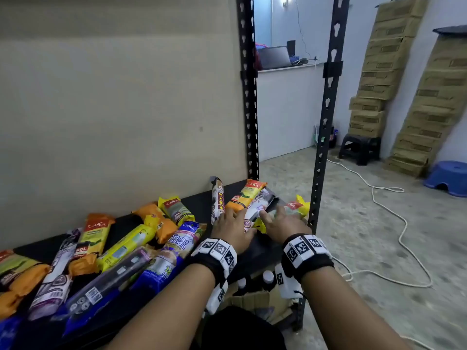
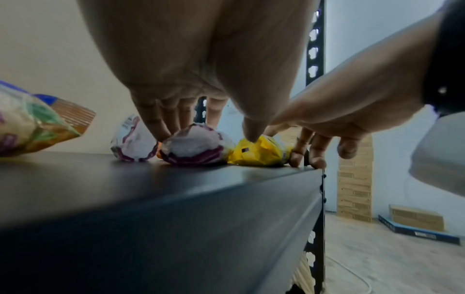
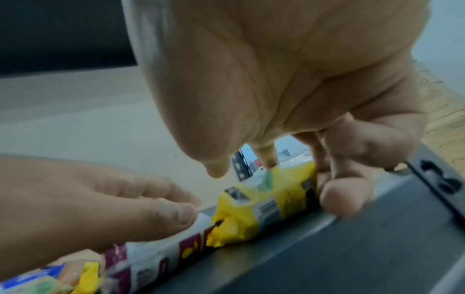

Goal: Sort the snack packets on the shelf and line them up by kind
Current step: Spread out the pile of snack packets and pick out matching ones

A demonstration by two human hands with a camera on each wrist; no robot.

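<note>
At the right end of the black shelf (image 1: 197,200) a white-and-maroon packet (image 1: 252,213) lies beside a yellow packet (image 1: 302,207). My left hand (image 1: 233,223) rests on the white-and-maroon packet (image 2: 196,147) with straight fingers, its thumb tip touching the yellow packet (image 2: 259,152). My right hand (image 1: 278,218) covers the yellow packet (image 3: 264,199); its fingers (image 3: 342,199) curl round the packet's right side at the shelf edge, thumb hovering above. An orange packet (image 1: 245,195) and another white-and-maroon packet (image 1: 217,198) lie just beyond the left hand.
Several mixed packets, orange (image 1: 94,238), yellow (image 1: 126,246), blue (image 1: 174,248) and white-and-maroon (image 1: 58,271), lie jumbled on the shelf's left. Black uprights (image 1: 326,122) stand right of my hands. Cardboard boxes (image 1: 384,66), stools (image 1: 449,178) and a white cable (image 1: 394,215) are on the floor.
</note>
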